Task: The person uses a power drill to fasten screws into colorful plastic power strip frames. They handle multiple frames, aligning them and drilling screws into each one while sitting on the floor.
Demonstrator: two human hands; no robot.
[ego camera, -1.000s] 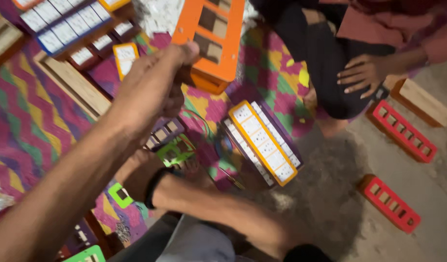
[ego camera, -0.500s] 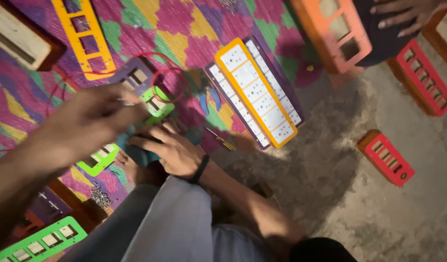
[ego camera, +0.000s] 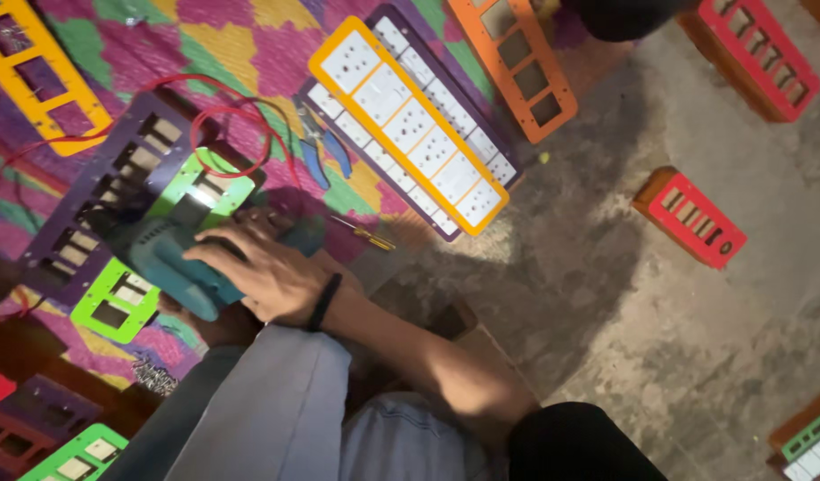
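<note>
Teal power drill (ego camera: 174, 258), that's what the hand is on: it lies on the patterned mat (ego camera: 249, 36), just below the green switch plate (ego camera: 205, 191) with the red wire (ego camera: 240, 125) looping above it. The one hand in view (ego camera: 263, 272), with a black wristband, looks like the right, though that is a judgement from the arm's line; its fingers are curled down over the drill's body, gripping it. The other hand is out of view. The drill's long axis runs from lower left to upper right, nose toward the green switch plate, and the hand sits right of the drill's middle, wrist trailing off lower right. Left of the drill lies a purple plate (ego camera: 98, 200) with a row of switch slots. Up and right of the drill rest blue-handled pliers (ego camera: 325, 147), a small yellow-handled screwdriver (ego camera: 363, 233), and a long yellow-framed switchboard (ego camera: 410, 125).
</note>
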